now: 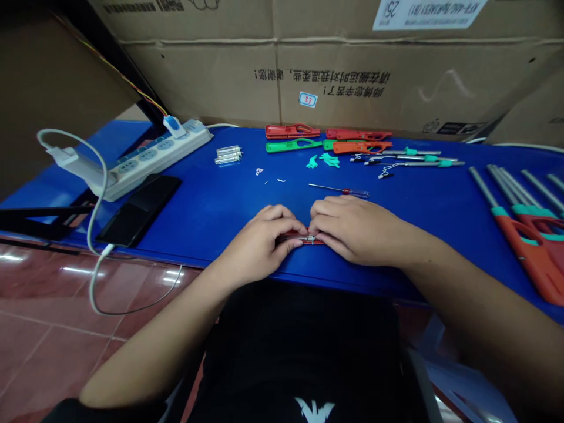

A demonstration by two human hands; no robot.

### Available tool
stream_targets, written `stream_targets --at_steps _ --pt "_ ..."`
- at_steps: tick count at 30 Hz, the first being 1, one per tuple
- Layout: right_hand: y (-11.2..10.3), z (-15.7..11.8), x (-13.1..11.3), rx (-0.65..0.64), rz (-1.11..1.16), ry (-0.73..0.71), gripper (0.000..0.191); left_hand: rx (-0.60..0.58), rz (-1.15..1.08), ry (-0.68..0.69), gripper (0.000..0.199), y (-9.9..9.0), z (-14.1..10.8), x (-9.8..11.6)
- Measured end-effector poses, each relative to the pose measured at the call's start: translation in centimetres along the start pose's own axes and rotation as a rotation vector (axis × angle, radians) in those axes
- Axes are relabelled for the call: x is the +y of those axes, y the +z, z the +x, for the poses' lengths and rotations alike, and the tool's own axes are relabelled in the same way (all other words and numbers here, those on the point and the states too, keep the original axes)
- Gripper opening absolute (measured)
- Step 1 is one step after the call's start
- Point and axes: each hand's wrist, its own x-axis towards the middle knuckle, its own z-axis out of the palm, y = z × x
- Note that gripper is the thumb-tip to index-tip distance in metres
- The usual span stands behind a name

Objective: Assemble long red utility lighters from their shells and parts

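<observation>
Near the front edge of the blue table, my left hand point(267, 241) and my right hand point(352, 229) meet over a red lighter casing half point(320, 241). Fingers of both hands are closed on the casing, left hand at one end and right hand at the other. A small clear and silver part point(307, 239) shows in the casing between the fingertips; most of the casing is hidden under the hands. Just beyond my right hand lies a screwdriver point(356, 192) with a clear red handle.
Behind are red casings point(292, 131), green casings point(293, 145), teal triggers point(330, 160), clear tanks point(228, 154) and metal rods with wires point(418, 157). Several long lighters point(524, 252) lie right. A power strip point(150, 158) and black phone point(140, 210) sit left. Cardboard point(220, 82) stands behind.
</observation>
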Motion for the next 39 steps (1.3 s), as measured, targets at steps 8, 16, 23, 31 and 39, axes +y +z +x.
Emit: stream_targets --at_steps 8,16,23,31,39 --pt "0.4 0.2 -0.7 0.010 -0.146 -0.021 0.015 0.029 0.025 0.015 0.013 0.2 -0.1 0.0" --pt "-0.3 -0.4 -0.2 0.036 0.006 0.065 0.018 0.034 0.086 0.020 0.017 0.2 -0.4 0.3" --pt "-1.4 -1.8 0.7 -0.065 0.265 0.276 0.036 0.108 0.178 0.064 0.020 0.6 -1.0 0.3" --pt "-0.8 -1.2 0.4 0.059 0.265 0.096 0.023 0.124 0.213 0.105 0.017 0.7 -1.5 0.4" --pt "-0.2 -1.0 0.7 0.074 0.171 -0.004 0.023 0.106 0.210 0.099 0.017 0.7 -1.2 0.3"
